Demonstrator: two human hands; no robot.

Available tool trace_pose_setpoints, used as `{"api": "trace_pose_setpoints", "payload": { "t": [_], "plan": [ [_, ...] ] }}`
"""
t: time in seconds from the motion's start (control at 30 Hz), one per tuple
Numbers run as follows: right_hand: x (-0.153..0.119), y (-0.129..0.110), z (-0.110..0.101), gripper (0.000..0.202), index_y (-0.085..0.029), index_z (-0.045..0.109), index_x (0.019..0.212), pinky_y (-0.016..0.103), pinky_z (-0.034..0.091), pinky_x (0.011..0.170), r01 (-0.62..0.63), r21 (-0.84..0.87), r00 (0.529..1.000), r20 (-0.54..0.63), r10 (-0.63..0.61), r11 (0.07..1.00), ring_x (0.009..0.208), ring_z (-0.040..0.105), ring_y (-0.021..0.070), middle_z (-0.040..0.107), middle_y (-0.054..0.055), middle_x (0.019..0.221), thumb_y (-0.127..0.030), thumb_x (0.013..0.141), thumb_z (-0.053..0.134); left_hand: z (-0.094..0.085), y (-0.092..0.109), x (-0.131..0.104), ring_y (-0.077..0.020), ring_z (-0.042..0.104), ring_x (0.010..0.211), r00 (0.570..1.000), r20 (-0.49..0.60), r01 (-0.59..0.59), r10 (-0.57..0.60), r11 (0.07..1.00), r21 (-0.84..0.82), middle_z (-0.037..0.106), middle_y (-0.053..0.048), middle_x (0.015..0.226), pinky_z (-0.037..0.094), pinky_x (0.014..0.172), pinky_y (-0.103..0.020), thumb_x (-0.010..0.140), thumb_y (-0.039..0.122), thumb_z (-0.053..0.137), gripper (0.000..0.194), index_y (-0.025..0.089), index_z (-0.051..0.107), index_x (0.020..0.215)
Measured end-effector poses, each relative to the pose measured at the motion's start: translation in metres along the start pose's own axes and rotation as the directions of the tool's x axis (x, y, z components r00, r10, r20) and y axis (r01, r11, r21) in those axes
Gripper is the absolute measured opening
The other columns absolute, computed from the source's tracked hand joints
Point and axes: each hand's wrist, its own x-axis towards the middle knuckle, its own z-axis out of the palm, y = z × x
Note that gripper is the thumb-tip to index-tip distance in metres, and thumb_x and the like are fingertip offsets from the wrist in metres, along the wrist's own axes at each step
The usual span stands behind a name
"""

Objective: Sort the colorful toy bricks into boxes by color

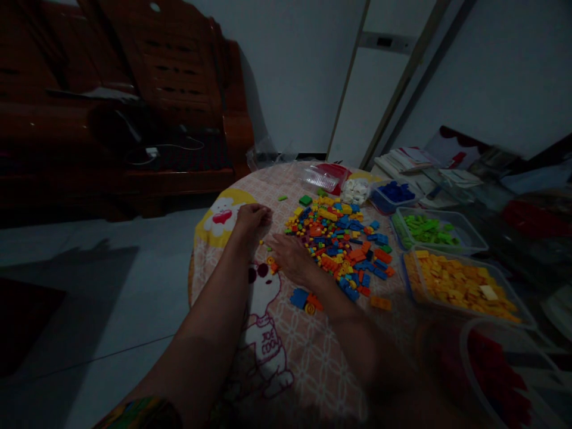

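Observation:
A heap of small building bricks [333, 232] in mixed colours lies on the round table. My right hand [291, 257] rests flat at the heap's left edge, palm down, fingers stretched toward a few tiny loose pieces. Just beyond it, my left hand [252, 218] is held low over the cloth with its fingers curled together; anything inside them is hidden. Close to my right wrist are a blue brick [298, 297] and an orange piece with a wheel [310, 307]. A green brick [305, 200] lies at the heap's far side.
Clear tubs of yellow bricks [460, 283], light green bricks [429, 229], blue bricks [395, 192] and red bricks [496, 375] line the right side. A transparent tray [319, 179] and white pieces [356, 190] sit at the back. A wooden bench [179, 107] stands beyond, left.

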Motion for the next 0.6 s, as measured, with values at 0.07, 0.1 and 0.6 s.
{"api": "trace_pose_setpoints", "payload": {
  "t": [0.07, 0.1, 0.6],
  "plan": [
    [-0.001, -0.006, 0.004, 0.043, -0.023, 0.059, 0.143, 0.055, 0.027, 0.123, -0.002, -0.092, 0.999, 0.045, 0.006, 0.996, 0.148, 0.039, 0.0315, 0.051, 0.014, 0.154, -0.035, 0.104, 0.046, 0.000, 0.000, 0.000, -0.0110, 0.060, 0.053, 1.000, 0.002, -0.017, 0.017, 1.000, 0.004, 0.067, -0.004, 0.063, 0.050, 0.056, -0.023, 0.071, 0.014, 0.069, 0.002, 0.014, 0.068, 0.070],
    [-0.002, -0.008, 0.006, 0.043, -0.025, 0.059, 0.143, 0.057, 0.024, 0.123, -0.001, -0.127, 0.998, 0.063, 0.010, 0.992, 0.149, 0.036, 0.0327, 0.051, 0.014, 0.154, -0.038, 0.104, 0.047, 0.000, 0.000, 0.000, -0.0109, 0.060, 0.053, 1.000, 0.003, -0.024, 0.024, 1.000, 0.011, 0.067, -0.004, 0.062, 0.050, 0.055, -0.022, 0.071, 0.014, 0.069, 0.002, 0.014, 0.068, 0.070],
    [0.002, -0.016, -0.011, 0.026, -0.019, 0.074, 0.108, 0.047, 0.034, 0.117, 0.068, 0.051, 0.998, -0.020, -0.067, 0.996, 0.127, 0.056, 0.0240, 0.068, 0.011, 0.131, -0.027, 0.103, 0.050, -0.005, -0.005, 0.007, -0.0119, 0.061, 0.056, 0.999, 0.023, -0.033, 0.032, 0.998, 0.051, 0.069, -0.004, 0.066, 0.052, 0.056, -0.023, 0.064, 0.021, 0.075, 0.012, 0.014, 0.069, 0.072]
  ]
}}
